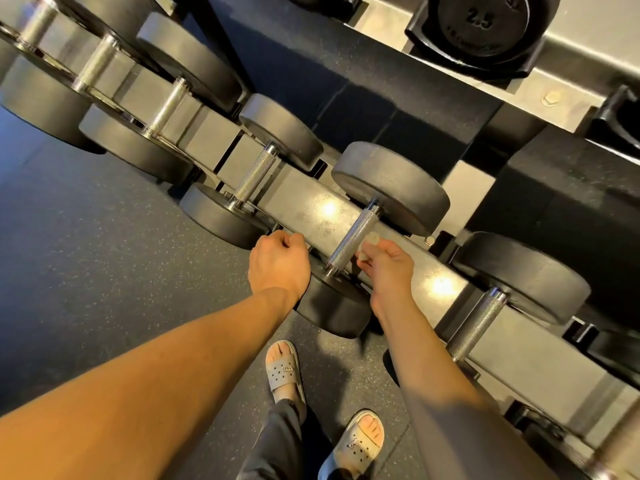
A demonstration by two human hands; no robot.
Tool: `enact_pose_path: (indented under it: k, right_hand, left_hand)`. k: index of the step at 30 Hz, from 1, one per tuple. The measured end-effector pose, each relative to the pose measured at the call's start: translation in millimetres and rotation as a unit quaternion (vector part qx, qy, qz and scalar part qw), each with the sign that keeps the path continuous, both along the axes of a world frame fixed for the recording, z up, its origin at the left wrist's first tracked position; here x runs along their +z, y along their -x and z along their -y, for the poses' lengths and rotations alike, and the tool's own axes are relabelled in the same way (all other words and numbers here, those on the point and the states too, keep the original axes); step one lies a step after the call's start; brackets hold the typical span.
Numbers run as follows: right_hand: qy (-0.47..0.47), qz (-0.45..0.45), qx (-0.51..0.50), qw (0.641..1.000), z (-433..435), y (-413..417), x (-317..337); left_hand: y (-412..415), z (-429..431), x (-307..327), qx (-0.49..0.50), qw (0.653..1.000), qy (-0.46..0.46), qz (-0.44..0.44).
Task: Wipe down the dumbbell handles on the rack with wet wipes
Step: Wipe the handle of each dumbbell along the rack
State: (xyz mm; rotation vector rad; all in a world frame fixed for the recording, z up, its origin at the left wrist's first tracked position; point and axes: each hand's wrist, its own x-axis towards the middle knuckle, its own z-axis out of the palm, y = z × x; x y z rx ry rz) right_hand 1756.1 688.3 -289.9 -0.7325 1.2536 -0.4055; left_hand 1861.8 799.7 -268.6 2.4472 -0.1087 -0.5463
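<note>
2 hands: right hand [388, 268] pinches a wipe [367, 242] beside the dumbbell handle [350, 241]; left hand [277, 265] curled (contents hidden).

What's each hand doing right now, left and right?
Left hand: fingers curled, nothing visible in it.
Right hand: pinches a small pale wipe beside the dumbbell handle.

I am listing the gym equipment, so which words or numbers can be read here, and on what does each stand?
"2.5": on the black weight on the upper shelf.
Raised lettering below that number: too blurred to read.
Small badge on each sandal: too small to read.
</note>
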Motion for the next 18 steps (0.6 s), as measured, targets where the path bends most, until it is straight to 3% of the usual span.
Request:
enact_pose_path:
  k: [3, 7, 9, 11, 13, 15, 18]
  right_hand:
    - [0.065, -0.073, 0.121, 0.988, -6.5, 6.6, -6.4]
    - [0.072, -0.142, 0.266, 0.951, -7.3, 5.4, -7.1]
    - [0.041, -0.129, 0.19, 0.972, 4.4, 0.3, -6.2]
    - [-0.033, -0.061, 0.039, 0.997, 17.6, -4.9, -7.6]
    - [-0.043, -0.015, -0.028, 0.999, 21.5, -10.1, -11.4]
    - [-0.011, -0.045, 0.012, 0.999, 11.5, -13.1, -11.7]
    - [0.079, -0.15, 0.163, 0.972, -8.2, -2.7, -8.7]
  left_hand:
    - [-0.8, -0.9, -0.6, 0.0, 1.0, 0.0, 0.0]
    - [-0.3, -0.8, -0.5, -0.005, 1.0, 0.0, 0.005]
    - [0.1, -0.4, 0.8, -0.006, 1.0, -0.005, 0.007]
    - [0.1, -0.6, 1.1, -0.005, 1.0, -0.005, 0.007]
    - [0.6, -0.2, 2.1, -0.002, 1.0, -0.003, 0.006]
    - [0.2, 0.4, 1.6, -0.001, 1.0, -0.003, 0.006]
    - [-0.4, -0.4, 0.1, 0.001, 1.0, 0.003, 0.0]
